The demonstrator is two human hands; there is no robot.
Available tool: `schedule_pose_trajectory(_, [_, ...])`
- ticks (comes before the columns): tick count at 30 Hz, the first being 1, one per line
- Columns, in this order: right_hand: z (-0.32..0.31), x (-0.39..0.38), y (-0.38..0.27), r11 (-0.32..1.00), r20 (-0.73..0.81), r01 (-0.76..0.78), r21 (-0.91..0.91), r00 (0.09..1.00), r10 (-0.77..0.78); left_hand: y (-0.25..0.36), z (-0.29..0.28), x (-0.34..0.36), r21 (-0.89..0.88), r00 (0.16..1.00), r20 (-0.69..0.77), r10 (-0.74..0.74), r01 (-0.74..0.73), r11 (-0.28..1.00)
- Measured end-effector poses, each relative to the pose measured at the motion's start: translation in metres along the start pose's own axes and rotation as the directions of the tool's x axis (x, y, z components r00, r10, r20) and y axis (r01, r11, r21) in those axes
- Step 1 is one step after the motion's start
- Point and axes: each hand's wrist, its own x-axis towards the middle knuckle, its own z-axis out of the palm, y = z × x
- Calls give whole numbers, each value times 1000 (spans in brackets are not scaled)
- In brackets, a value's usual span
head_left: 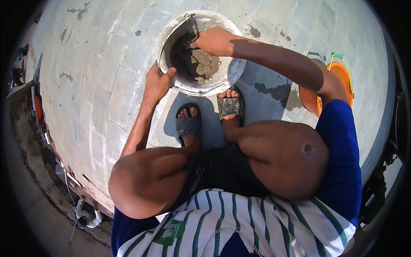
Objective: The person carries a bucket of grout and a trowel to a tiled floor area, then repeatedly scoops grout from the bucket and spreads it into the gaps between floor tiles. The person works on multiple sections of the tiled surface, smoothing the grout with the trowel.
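Observation:
A round bucket (233, 70), pale and crusted with dried cement, stands on the grey tiled surface in front of my feet. Wet grey mortar (206, 64) lies inside it, heaped toward the right and in dark shadow on the left. My left hand (159, 83) grips the near left rim, thumb on top and fingers round the outside. Over the bucket's far side reaches my right hand (215, 41), its fingers curled down inside above the mortar. Whatever those fingers hold is mostly hidden; a thin dark edge shows beside them.
An orange bucket (342, 79) with a green-gripped handle stands on the right, partly behind my right forearm. My sandalled feet (188, 118) are close to the mortar bucket. Mortar splashes (276, 92) mark the tiles. Far below the left edge, another person (87, 214) is at a lower level.

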Motion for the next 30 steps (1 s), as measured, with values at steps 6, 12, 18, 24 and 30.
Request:
schedule_pose_trajectory(6, [-13, -49, 11, 993, 241, -59, 102, 970, 33, 21, 17, 11, 39, 982, 99, 159, -163, 986])
schedule_pose_trajectory(12, [30, -33, 21, 976, -7, -142, 163, 989, 145, -62, -7, 36, -314, 978, 199, 61, 5, 949])
schedule_pose_trajectory(18, [88, -2, -8, 999, 104, 36, 22, 994, -38, -44, 31, 36, -228, 958, 265, 108, -46, 973])
schedule_pose_trajectory(24, [51, 16, -17, 947, -10, -42, 319, 999, 48, -50, 4, 42, -184, 972, 186, 142, -107, 977])
schedule_pose_trajectory(30, [2, -48, 11, 934, -13, -305, 185, 950, 312, 18, 31, 14, -137, 963, 211, 168, -141, 981])
